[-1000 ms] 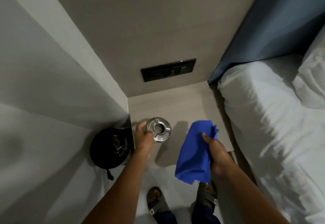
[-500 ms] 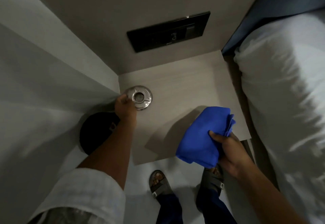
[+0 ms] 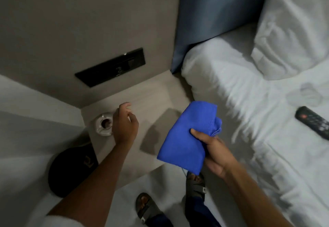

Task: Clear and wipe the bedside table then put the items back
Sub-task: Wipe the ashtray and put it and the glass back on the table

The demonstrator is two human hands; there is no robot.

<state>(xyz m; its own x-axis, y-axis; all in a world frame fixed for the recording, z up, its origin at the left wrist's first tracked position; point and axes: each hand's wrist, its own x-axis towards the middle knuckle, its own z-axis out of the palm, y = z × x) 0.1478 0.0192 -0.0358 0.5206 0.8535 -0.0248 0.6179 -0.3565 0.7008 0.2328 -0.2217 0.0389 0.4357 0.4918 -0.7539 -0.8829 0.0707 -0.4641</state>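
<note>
My open left hand (image 3: 124,125) hovers beside the ashtray (image 3: 104,124) at the bedside table's (image 3: 153,100) left edge, while the remote (image 3: 314,122) lies far right on the bed (image 3: 249,102), nearer my right hand (image 3: 213,150) gripping the blue cloth (image 3: 188,137).

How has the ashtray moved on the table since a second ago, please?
Yes: the ashtray has gone from the table's front middle toward its back left corner, by the wall.

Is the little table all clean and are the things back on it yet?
Partly. The metal ashtray sits on the bedside table, near its left edge, and the left hand is open beside it, not gripping it. The right hand holds the blue cloth above the table. The remote lies on the bed, so it probably goes back next.
</note>
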